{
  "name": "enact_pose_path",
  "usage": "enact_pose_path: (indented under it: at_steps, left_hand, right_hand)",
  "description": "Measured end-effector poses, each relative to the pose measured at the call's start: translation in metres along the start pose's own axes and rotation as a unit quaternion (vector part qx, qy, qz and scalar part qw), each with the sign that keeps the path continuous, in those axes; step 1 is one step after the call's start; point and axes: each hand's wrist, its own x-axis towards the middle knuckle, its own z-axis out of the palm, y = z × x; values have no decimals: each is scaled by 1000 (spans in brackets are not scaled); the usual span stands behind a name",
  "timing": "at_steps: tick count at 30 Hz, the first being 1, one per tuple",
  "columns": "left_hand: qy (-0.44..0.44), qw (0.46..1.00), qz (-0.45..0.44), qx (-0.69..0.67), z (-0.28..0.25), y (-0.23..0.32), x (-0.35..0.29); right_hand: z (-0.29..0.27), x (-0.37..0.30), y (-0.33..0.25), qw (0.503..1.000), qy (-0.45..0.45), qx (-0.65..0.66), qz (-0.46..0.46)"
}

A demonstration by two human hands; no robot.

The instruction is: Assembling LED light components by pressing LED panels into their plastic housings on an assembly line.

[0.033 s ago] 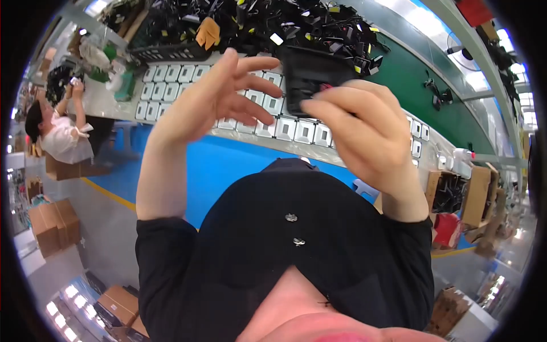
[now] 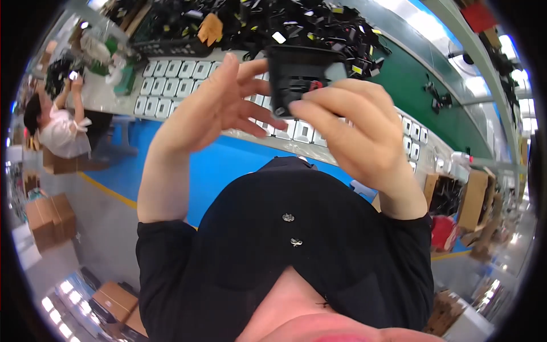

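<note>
My right hand (image 2: 364, 125) is closed on the near right edge of a black plastic housing (image 2: 295, 71), thumb and fingers pinching it. The housing is tilted, its hollow inside turned toward me, and a small red part (image 2: 315, 85) shows in it. To the left is my left hand (image 2: 212, 105), open with its fingers spread. Those fingers reach close to the housing's left side; whether they touch it I cannot tell. Under both hands, rows of white square units (image 2: 171, 86) with grey centres stand on the bench, partly covered by my hands and the housing.
Black cabled devices (image 2: 319, 28) lie heaped along the far side, beside a black crate (image 2: 165, 48) and an orange-brown glove-like thing (image 2: 210, 29). A co-worker (image 2: 62, 128) sits at the left. Cardboard boxes (image 2: 50, 219) stand on the floor at left; an open carton (image 2: 476, 199) is at right.
The housing has shifted slightly left, and its inside shows more clearly. My right hand moved left with it, bringing the housing nearer my spread left fingers.
</note>
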Motion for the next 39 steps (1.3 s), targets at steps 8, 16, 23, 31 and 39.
enact_pose_path:
  at_steps: [8,16,23,31,39]
  left_hand:
    - [192,953,191,-137,12,-36,-45]
    - [285,922,253,-71,27,-43,-70]
    - [189,971,121,-83,26,-36,-96]
    - [94,982,85,138,22,-37,-80]
    - [184,972,119,-86,48,-52,-50]
  right_hand:
    - [39,9,-27,988,13,144,50]
    - [60,19,-41,967,4,211,145]
    - [38,25,-23,971,-49,219,79]
    - [25,38,-15,951,-103,290,35]
    - [7,36,-16,976,-82,180,85]
